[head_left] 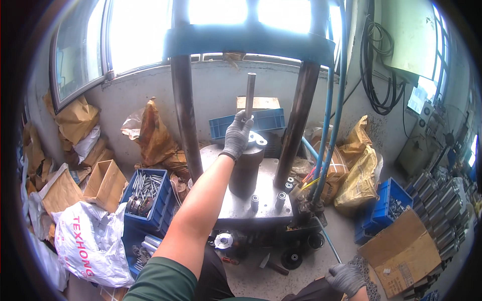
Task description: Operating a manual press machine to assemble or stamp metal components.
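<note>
My left hand (237, 134), in a grey glove, is closed round the lower part of an upright metal shaft (250, 88). It is above a dark cylinder (244, 175) that stands on the press's steel plate (231, 206). Beside that hand, a pale ring-shaped part (258, 139) lies on the cylinder's top; the shaft's lower end is hidden by my fingers. Low on the right, my gloved right hand (346, 279) is closed at the end of a thin metal lever (328, 240) running down from the press's right side. Small ring-topped cylindrical parts (280, 200) stand on the plate.
Two dark press columns (185, 108) rise to a blue crossbeam (241, 42). Blue crates (159, 213) of metal parts and a white sack (90, 246) are on the left. Blue hoses (334, 115), another crate (384, 208) and a cardboard sheet (401, 253) are on the right.
</note>
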A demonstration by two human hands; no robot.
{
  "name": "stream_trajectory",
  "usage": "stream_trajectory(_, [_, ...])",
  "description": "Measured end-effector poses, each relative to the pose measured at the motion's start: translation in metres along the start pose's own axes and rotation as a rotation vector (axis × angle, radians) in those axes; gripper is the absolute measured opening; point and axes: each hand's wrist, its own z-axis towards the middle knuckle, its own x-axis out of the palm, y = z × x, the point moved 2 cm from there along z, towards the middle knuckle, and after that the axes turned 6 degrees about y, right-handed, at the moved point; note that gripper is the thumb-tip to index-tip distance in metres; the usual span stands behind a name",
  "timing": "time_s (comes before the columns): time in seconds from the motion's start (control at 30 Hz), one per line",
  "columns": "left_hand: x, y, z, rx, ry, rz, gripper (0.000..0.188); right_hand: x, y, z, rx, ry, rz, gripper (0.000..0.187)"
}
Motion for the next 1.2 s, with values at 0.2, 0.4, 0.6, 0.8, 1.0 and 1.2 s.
stream_trajectory(0.2, [0.004,-0.013,-0.003,-0.021,-0.04,0.012,0.034,0.006,-0.005,-0.003,0.044,-0.073,0.014,0.036])
stream_trajectory(0.4, [0.001,-0.016,-0.005,-0.011,-0.053,0.038,0.032,0.008,-0.006,0.002,0.004,-0.193,0.002,0.034])
stream_trajectory(0.6, [0.003,-0.022,-0.007,-0.01,0.011,0.035,0.034,0.003,-0.003,0.001,0.024,-0.217,-0.006,0.032])
stream_trajectory(0.8, [0.0,-0.013,-0.002,-0.05,-0.017,0.196,0.032,0.004,-0.005,0.001,0.044,-0.255,0.007,0.029])
stream_trajectory(1.0, [0.002,-0.025,-0.005,-0.039,-0.022,0.267,0.031,0.007,-0.008,0.001,0.033,-0.284,0.0,0.029])
stream_trajectory(1.2, [-0.002,-0.019,-0.004,0.007,-0.016,0.299,0.036,0.01,-0.01,0.003,0.01,-0.326,0.018,0.028])
